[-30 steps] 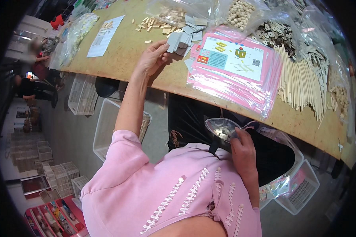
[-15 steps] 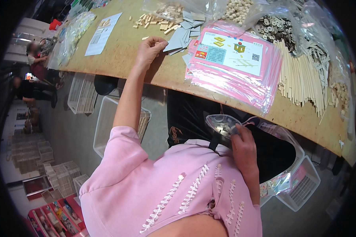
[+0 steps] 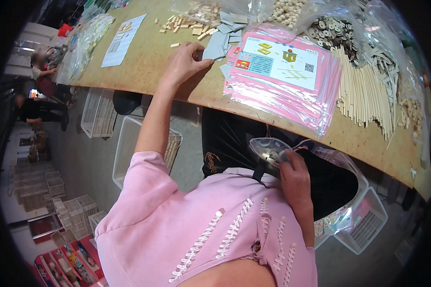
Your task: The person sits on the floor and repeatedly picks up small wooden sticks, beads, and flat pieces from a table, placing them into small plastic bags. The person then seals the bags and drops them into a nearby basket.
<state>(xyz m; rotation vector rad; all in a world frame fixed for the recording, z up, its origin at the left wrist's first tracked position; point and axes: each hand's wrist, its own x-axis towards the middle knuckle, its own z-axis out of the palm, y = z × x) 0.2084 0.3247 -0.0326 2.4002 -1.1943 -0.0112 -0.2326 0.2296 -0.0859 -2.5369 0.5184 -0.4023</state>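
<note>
Over the table, my left hand (image 3: 183,63) is at the edge of a loose pile of flat grey pieces (image 3: 217,45). Its thumb stands apart from the curled fingers, and I see nothing held between them. A small wooden block (image 3: 175,45) lies just beyond the knuckles. Down at my lap, my right hand (image 3: 296,176) grips the rim of a clear plastic bag (image 3: 268,149). Small pale pieces show inside the bag, though too unclear to name. To the right of the grey pieces is a stack of pink bagged sheets (image 3: 277,103) with a printed picture card (image 3: 278,62) on top.
Wooden blocks (image 3: 189,23), wooden beads (image 3: 288,12), dark discs with holes (image 3: 331,36) and wooden sticks (image 3: 364,95) lie across the table (image 3: 143,67). A printed paper (image 3: 123,40) is at left. White crates (image 3: 129,148) stand below the table edge. Two people are far left.
My left hand has drawn back slightly toward me, and its thumb has spread away from the fingers, which were pinched before. My right hand keeps its hold on the bag.
</note>
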